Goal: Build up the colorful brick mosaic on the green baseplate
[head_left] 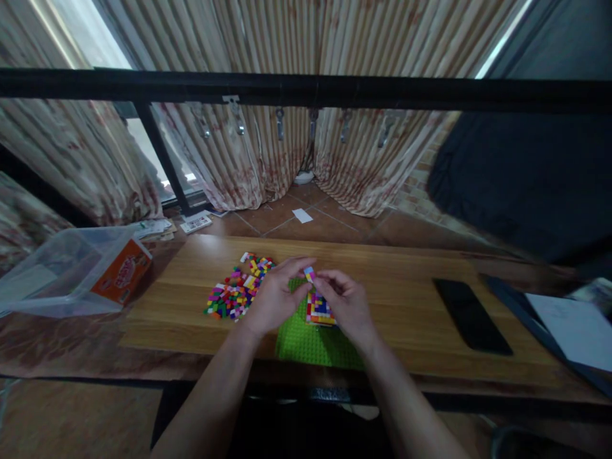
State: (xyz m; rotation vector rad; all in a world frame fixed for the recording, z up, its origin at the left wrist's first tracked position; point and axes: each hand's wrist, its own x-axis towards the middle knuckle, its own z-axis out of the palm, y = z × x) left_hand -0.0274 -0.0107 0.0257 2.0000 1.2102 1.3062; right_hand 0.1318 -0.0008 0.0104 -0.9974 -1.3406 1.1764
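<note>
Between the fingertips of both hands is a small cluster of toy building bricks [308, 274], coloured white-blue, yellow and pink. My left hand [280, 293] is closed, thumb and fingers pinching toward the cluster from the left. From the right, my right hand [345, 303] pinches at the cluster's lower side. Under them lies a green studded baseplate [306, 347]. A multicoloured block of stacked bricks [319, 311] stands on it, partly covered by my right hand. Left of my left hand, a pile of loose bricks [234, 296] spreads over the wooden board.
The wooden board [396, 274] carries a black phone-like slab [471, 315] at the right. Beyond it lie white papers [571, 325] on a dark folder. At the left stands a clear plastic bin [62, 274] with an orange label. A dark rail [306, 89] with hanging clips crosses behind.
</note>
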